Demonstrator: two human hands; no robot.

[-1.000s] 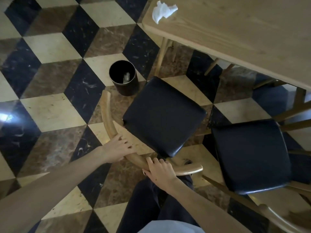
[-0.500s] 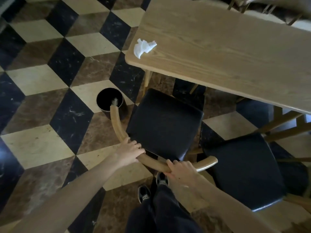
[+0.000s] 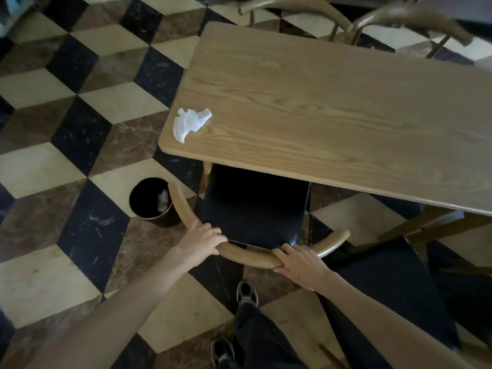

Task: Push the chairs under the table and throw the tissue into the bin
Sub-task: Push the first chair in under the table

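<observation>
A wooden chair with a black seat (image 3: 255, 209) stands at the near edge of the wooden table (image 3: 332, 115), its seat front hidden under the tabletop. My left hand (image 3: 202, 239) grips the curved wooden backrest (image 3: 247, 255) on its left side. My right hand (image 3: 298, 262) holds the same backrest on the right. A crumpled white tissue (image 3: 190, 123) lies on the table's near left corner. The round black bin (image 3: 153, 202) stands on the floor left of the chair, with something pale inside. A second black-seated chair (image 3: 386, 288) stands at my right, out from the table.
The floor is a cube pattern of black, brown and cream tiles. Two more wooden chair backs (image 3: 386, 17) show at the table's far side. My feet in dark shoes (image 3: 247, 292) stand just behind the chair. The bin almost touches the backrest's left tip.
The chair has slid forward with both hands on its backrest, so its seat front now lies under the table edge. My view has moved toward the table.
</observation>
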